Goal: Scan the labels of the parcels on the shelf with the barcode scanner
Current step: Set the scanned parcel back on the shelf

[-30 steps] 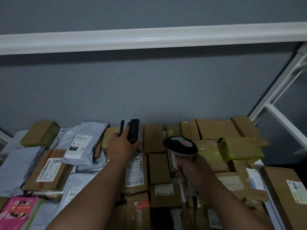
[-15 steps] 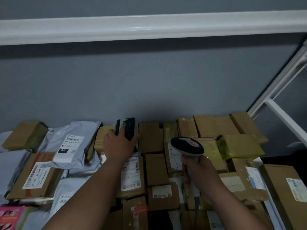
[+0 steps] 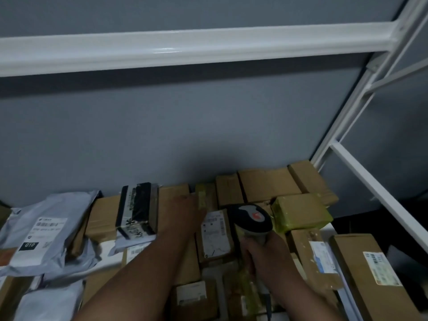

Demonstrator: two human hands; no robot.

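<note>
Scanner up, next label waiting.
Your right hand [image 3: 266,258] grips the barcode scanner [image 3: 251,220] handle; left hand [image 3: 185,212], fingers hidden, reaches a light, stiff labelled box [image 3: 214,237]: hold its edges.

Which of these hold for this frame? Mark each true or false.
1. The right hand grips the scanner. True.
2. The left hand holds the black box. False: the box lies on the parcels, clear of the hand.
3. A grey bag with a white label lies at the left. True.
4. The yellow-green parcel sits left of the scanner. False: it sits to the right.
</note>
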